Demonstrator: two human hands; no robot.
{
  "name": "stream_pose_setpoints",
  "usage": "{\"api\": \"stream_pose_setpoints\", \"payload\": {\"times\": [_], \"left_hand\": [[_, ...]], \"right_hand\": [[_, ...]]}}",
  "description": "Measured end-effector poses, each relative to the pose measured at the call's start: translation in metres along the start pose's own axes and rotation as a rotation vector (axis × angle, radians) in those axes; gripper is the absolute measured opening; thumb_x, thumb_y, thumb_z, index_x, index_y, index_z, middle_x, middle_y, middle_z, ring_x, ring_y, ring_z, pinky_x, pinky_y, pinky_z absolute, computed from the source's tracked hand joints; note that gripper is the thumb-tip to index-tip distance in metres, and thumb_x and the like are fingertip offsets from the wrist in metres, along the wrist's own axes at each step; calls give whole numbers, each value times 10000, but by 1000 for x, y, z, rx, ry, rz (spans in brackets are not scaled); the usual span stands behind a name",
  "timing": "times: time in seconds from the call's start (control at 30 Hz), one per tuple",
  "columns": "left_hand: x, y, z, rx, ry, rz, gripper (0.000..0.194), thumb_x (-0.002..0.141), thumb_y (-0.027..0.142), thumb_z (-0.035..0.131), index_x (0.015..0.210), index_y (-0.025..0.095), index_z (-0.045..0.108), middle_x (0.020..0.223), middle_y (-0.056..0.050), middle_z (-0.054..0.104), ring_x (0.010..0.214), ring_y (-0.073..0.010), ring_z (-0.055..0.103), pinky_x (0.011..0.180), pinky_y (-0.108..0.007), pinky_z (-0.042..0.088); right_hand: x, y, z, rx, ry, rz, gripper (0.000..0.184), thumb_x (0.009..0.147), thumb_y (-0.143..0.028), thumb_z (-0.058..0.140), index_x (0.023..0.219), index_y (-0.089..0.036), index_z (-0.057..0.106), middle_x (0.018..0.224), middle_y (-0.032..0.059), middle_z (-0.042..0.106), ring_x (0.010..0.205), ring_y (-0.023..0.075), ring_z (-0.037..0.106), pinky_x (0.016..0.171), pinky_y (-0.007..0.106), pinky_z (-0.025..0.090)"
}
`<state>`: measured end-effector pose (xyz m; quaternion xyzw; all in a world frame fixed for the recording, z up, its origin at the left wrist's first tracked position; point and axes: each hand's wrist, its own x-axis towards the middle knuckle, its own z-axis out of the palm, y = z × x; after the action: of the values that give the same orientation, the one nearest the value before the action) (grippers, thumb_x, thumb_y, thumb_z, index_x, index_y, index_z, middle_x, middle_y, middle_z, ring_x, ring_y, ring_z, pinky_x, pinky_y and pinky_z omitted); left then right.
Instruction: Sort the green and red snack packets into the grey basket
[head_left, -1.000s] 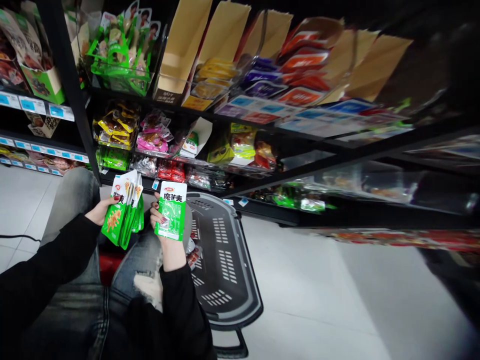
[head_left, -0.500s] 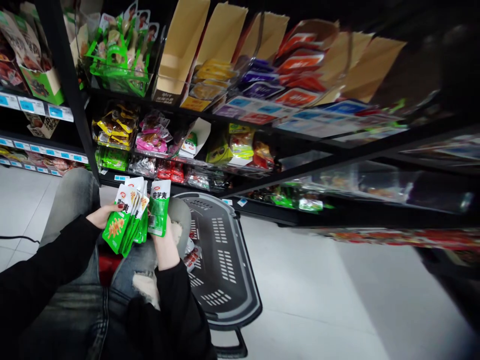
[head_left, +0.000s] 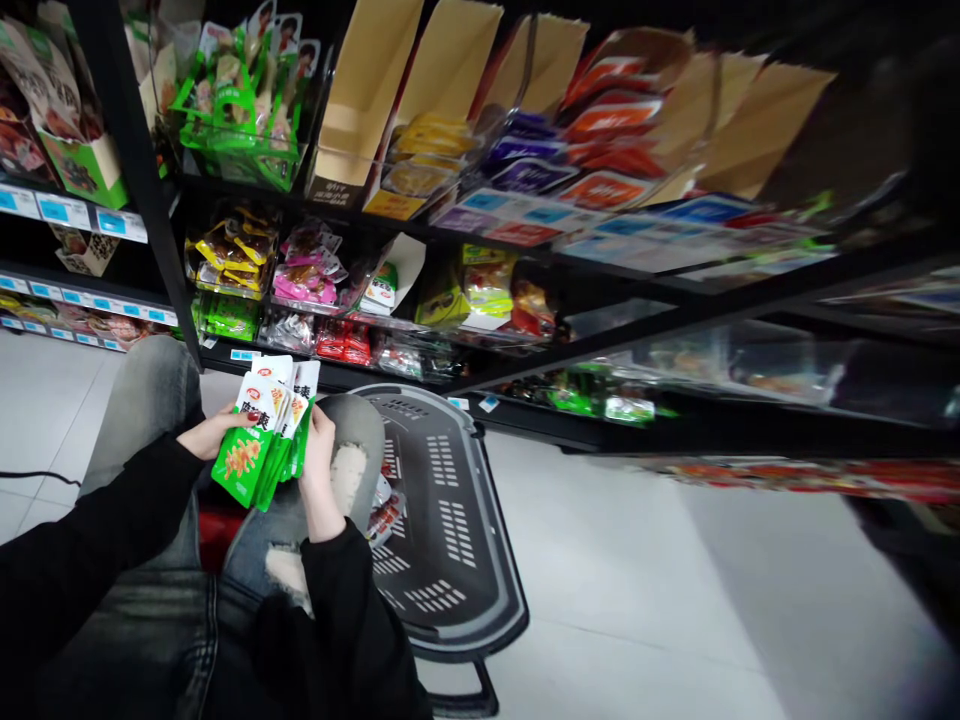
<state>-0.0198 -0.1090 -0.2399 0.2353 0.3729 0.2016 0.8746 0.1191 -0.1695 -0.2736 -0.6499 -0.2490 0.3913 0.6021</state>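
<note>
1. Green-and-white packets (head_left: pixel 241 455) are bunched in a loose fan above the seated person's lap, between the two hands and touching both.
2. Their long axes run from near to far, white ends far and green ends near. The front packet's far end leans a little to the right.
3. On the fan's left side, the left hand (head_left: pixel 211 432) pinches the bunch, thumb laid across the front packet's face.
4. At the opposite edge, the right hand (head_left: pixel 320 438) grips the packets from the right; its fingertips are hidden behind them from where I look.
5. So the bunch lies right of the left hand and left of the right hand, with neither hand clearly nearer.
6. To the right, well apart from the fan, sits a black basket (head_left: pixel 424 520) on the floor; the right hand is the nearer one to it.
7. Beyond both knees, the low shelf holds a white carton (head_left: pixel 407 268) with a similar packet (head_left: pixel 381 287) inside.
</note>
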Motion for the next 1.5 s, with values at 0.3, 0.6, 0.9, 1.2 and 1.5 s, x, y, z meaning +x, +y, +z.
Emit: {"api": "stream_pose_setpoints", "payload": {"times": [0.3,0.6,0.9,1.2,1.5], "left_hand": [[-1,7,8,-45,93,7,293,696,89,583,986,77,628,783,-106,733,702,-219,690,721,-320,531],[1,9,11,-74,191,22,141,671,83,612,802,99,663,679,-74,723,606,-188,675,644,-285,538],[2,7,14,12,235,84,122,660,137,680,772,90,675,694,-89,725,582,-182,666,573,-249,525],[6,7,5,23,236,128,222,662,219,710,842,102,657,732,-93,726,623,-202,677,649,-305,543],[1,17,9,-54,227,102,120,690,129,635,807,117,652,688,-62,722,595,-178,670,605,-269,541]], "right_hand": [[-1,-11,1,-255,-78,-90,316,777,-456,449,745,-200,631,764,31,562,815,197,492,813,344,392],[-16,-34,1,-403,115,-343,346,865,-404,322,955,-184,573,898,68,518,854,199,497,822,377,407],[-29,-41,24,-537,5,-239,786,579,-335,739,1251,-131,386,1117,144,535,1013,285,515,876,442,427],[-20,-30,13,-96,47,-125,526,650,-272,671,1126,-197,460,1017,61,626,905,202,588,828,365,461],[3,-23,-29,531,-144,249,343,702,-376,550,1015,-235,556,681,-36,498,449,79,335,460,231,337]]}}
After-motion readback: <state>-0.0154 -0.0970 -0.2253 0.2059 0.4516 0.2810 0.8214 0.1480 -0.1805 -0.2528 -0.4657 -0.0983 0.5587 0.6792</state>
